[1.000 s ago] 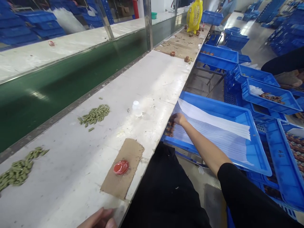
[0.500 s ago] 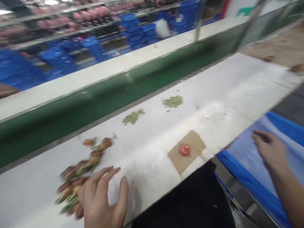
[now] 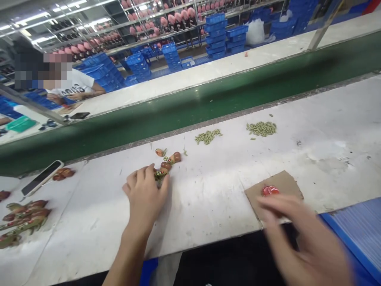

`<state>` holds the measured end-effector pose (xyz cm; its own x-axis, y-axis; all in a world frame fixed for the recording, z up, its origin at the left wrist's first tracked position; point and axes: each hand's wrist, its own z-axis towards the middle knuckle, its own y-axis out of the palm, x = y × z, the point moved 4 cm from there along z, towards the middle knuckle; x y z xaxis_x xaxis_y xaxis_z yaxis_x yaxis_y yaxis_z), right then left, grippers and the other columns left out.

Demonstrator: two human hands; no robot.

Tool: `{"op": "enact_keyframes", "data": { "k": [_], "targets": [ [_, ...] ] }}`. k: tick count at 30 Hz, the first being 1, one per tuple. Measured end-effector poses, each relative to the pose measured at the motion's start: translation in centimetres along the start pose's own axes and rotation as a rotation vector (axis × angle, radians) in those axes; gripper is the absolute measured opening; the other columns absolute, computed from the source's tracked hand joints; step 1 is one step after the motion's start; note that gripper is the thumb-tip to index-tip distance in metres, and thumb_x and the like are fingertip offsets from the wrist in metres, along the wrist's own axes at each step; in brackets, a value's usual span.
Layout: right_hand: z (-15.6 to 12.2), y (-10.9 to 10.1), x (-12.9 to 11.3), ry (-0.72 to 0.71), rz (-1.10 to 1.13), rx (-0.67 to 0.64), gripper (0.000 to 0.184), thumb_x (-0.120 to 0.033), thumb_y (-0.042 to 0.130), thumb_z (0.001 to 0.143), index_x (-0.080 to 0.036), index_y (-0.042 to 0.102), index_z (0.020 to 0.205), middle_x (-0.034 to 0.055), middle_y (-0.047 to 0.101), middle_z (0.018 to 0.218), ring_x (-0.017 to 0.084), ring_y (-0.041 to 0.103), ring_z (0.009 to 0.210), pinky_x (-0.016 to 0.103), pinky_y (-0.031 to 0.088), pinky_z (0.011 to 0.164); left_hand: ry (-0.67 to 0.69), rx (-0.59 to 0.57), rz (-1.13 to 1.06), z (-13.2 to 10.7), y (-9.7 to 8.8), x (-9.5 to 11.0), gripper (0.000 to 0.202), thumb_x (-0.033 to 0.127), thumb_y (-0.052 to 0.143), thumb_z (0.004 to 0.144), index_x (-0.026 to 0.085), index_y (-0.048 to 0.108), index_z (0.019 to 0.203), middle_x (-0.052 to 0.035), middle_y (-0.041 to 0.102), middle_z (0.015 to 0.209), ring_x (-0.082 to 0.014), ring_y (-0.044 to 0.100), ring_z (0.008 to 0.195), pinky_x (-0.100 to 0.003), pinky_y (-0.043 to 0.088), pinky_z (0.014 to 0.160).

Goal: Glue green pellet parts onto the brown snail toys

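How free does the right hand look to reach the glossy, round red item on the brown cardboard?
Probably yes: the right hand, though blurred, is close by the red item, and nothing else shows between them.

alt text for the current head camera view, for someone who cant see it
A person's bare left hand curls at small brown-and-green figurines on a long white worktable, while the blurred right hand partly hides a tan cardboard piece bearing a shiny red round item. Two piles of small green rod-shaped pellets lie farther back.

Bright ceiling lights (image 3: 33, 18), green strip (image 3: 166, 105) glinting, right hand (image 3: 309, 242) blurred (left hand (image 3: 145, 196) sharper)
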<state>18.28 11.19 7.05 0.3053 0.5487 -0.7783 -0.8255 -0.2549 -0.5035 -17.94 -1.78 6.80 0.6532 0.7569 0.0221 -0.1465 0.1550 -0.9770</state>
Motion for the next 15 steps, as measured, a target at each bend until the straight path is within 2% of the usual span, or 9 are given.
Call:
{"op": "enact_keyframes", "data": {
  "k": [3,5,6,8,10,13,15],
  "targets": [
    [5.3,10.1,-5.3,-0.007,0.005,-0.311,0.040,-0.011,0.052,0.114,-0.022,0.075,0.145,0.0125,0.082,0.127,0.026,0.082,0.104,0.037,0.067,0.086,0.015,-0.034,0.006,2.3,0.6,0.7,0.045,0.037,0.060,0.109,0.006,0.078,0.137,-0.0307,0.075,0.147,-0.0564,0.056,0.145,-0.070,0.048,0.117],
    [9.2,14.9,-6.5,0.067,-0.187,-0.477,0.044,-0.001,0.051,0.110,-0.018,0.076,0.141,0.0148,0.079,0.134,0.028,0.081,0.113,0.038,0.065,0.094,0.047,-0.052,0.003,2.7,0.8,1.0,0.036,0.031,0.059,0.108,0.009,0.082,0.124,-0.0307,0.078,0.140,-0.0567,0.059,0.141,-0.071,0.049,0.115],
    [11.2,16.3,-6.6,0.088,-0.230,-0.484,0.045,0.003,0.049,0.108,-0.016,0.077,0.138,0.0170,0.077,0.137,0.029,0.081,0.114,0.038,0.064,0.094,0.068,-0.056,-0.004,2.7,0.8,1.2,0.033,0.029,0.058,0.107,0.010,0.082,0.119,-0.0308,0.079,0.136,-0.0566,0.060,0.138,-0.071,0.049,0.114],
    [14.5,17.7,-6.2,0.135,-0.302,-0.461,0.051,0.009,0.044,0.105,-0.012,0.075,0.139,0.0220,0.072,0.146,0.030,0.080,0.116,0.040,0.062,0.096,0.116,-0.056,-0.034,2.1,0.8,1.4,0.028,0.025,0.058,0.105,0.011,0.080,0.114,-0.0304,0.080,0.130,-0.0557,0.063,0.135,-0.072,0.050,0.114],
    [16.8,18.2,-5.1,0.178,-0.347,-0.417,0.053,0.009,0.039,0.106,-0.009,0.072,0.143,0.0266,0.067,0.153,0.032,0.079,0.117,0.042,0.061,0.097,0.154,-0.044,-0.083,1.1,0.6,1.6,0.022,0.023,0.059,0.103,0.013,0.077,0.110,-0.0293,0.080,0.125,-0.0550,0.065,0.135,-0.072,0.050,0.115],
    [18.3,18.5,-3.5,0.223,-0.408,-0.403,0.041,-0.002,0.044,0.114,-0.008,0.072,0.143,0.0292,0.065,0.153,0.034,0.078,0.120,0.043,0.060,0.098,0.178,0.016,-0.166,-0.9,0.0,1.7,0.021,0.023,0.055,0.106,0.015,0.070,0.118,-0.0282,0.079,0.132,-0.0545,0.057,0.154,-0.073,0.044,0.125],
    [18.5,18.8,-2.6,0.224,-0.432,-0.418,0.035,-0.008,0.048,0.117,-0.010,0.074,0.140,0.0276,0.066,0.153,0.034,0.077,0.123,0.041,0.060,0.099,0.202,0.055,-0.274,-2.4,-0.7,2.0,0.024,0.028,0.052,0.112,0.017,0.065,0.129,-0.0251,0.076,0.142,-0.0503,0.048,0.166,-0.071,0.041,0.131]
  ]
}}
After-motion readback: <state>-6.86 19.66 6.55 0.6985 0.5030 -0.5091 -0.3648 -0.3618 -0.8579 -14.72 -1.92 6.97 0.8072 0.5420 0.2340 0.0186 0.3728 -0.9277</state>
